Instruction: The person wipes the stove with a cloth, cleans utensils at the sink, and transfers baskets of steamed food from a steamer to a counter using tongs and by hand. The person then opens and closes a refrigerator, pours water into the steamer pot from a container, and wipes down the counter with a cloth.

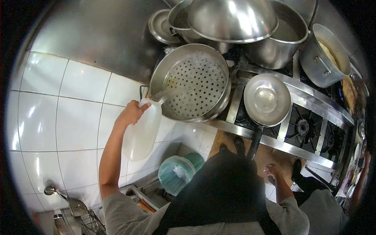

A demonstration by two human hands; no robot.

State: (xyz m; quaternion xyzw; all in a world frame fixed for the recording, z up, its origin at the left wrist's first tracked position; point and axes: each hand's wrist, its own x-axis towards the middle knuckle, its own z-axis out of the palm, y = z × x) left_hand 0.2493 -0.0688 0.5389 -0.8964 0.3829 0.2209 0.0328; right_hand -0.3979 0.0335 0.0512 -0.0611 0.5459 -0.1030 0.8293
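Observation:
My left hand (136,112) is closed on the upper part of a translucent white jug (141,133), which is tilted over the rim of a big steel steamer pot. Clear liquid runs from its mouth onto the perforated plate (196,86) inside the pot (154,80). My right hand (273,170) hangs low beside the black apron, its fingers loosely apart and nothing visible in them. Nearest to it is the black handle of a frying pan (267,100) on the stove.
Behind the pan stand large pots (274,53), one under a domed lid (233,19). A deep pot (323,66) is at the right. A green-lined bin (176,172) sits below the jug. Another person (321,207) stands close at my right.

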